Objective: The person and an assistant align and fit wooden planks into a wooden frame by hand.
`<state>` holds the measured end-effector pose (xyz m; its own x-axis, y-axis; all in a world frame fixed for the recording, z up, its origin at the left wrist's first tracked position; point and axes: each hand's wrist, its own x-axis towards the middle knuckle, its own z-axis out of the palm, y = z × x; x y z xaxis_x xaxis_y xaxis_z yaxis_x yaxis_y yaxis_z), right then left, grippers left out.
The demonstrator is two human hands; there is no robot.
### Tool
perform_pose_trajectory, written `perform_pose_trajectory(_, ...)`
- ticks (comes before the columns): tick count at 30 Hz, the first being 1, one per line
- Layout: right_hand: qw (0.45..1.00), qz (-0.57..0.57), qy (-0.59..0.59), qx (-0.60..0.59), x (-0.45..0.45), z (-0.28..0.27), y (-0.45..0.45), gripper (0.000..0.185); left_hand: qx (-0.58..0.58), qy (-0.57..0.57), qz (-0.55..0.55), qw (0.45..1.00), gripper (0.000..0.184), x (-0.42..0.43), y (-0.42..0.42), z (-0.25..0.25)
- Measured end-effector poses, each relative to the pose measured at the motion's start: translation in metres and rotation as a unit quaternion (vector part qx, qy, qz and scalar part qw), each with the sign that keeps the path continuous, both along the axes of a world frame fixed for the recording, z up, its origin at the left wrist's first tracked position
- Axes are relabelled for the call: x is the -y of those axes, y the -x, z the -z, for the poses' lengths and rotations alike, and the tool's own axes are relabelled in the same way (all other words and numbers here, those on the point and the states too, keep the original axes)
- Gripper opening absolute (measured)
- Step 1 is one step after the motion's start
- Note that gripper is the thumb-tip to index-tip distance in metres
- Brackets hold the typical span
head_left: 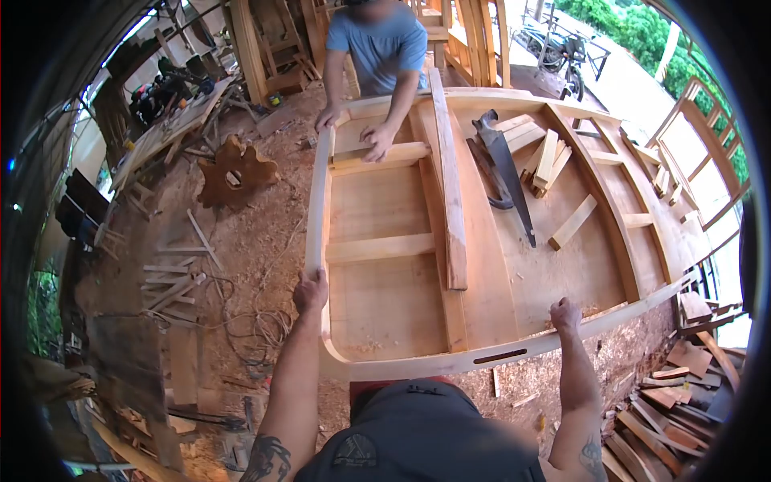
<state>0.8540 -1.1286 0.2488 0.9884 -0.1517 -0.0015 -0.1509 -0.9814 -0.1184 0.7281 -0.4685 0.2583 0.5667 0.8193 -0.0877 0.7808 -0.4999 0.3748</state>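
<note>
A large wooden frame with a panel inside lies across in front of me, divided by rails and crossbars. My left hand is closed round its left edge, near the rounded corner. My right hand is closed at the near rim, right of a dark slot; its fingertips are partly hidden. A loose plank rests lengthwise over the frame. On the panel lie a handsaw, a second dark-handled tool and several short wood blocks.
Across the frame stands a person in a blue shirt, one hand on the far-left corner, the other above a crossbar. A star-shaped wood slab, cables and sticks lie on the shavings-covered floor. Offcuts pile at right.
</note>
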Motion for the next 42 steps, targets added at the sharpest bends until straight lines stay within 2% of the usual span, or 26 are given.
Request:
perform_pose_trajectory(22,0.999,0.019,-0.013,-0.045,-0.005,-0.011,0.001,0.034,-0.016,0.002,-0.001,1.0,0.07,0.0,-0.002,-0.001)
perform_pose_trajectory(42,0.999,0.016,-0.015,-0.032,-0.002,-0.004,-0.001,0.032,-0.014,-0.004,-0.006,1.0,0.07,0.004,-0.001,-0.006)
